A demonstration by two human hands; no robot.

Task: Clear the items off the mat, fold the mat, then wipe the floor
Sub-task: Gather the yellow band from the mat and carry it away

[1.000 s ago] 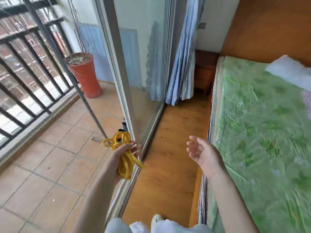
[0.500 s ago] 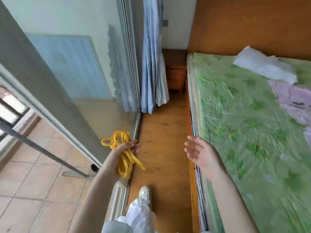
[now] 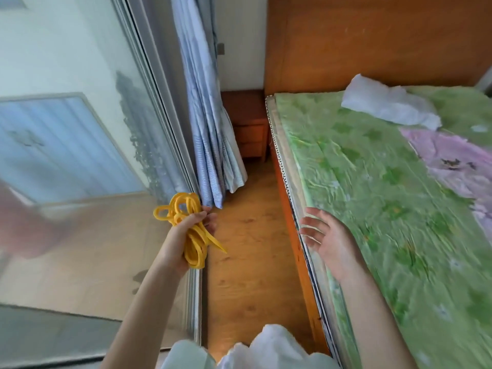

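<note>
Her left hand (image 3: 183,237) grips a bundle of yellow cord (image 3: 186,225) beside the glass door (image 3: 80,155). The right hand (image 3: 326,237) hangs open, fingers spread, at the edge of the bed (image 3: 386,209). Wooden floor (image 3: 250,249) runs between, toward a blue curtain (image 3: 210,129).

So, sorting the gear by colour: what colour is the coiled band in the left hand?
Yellow: the band gripped by the left hand, head view.
</note>
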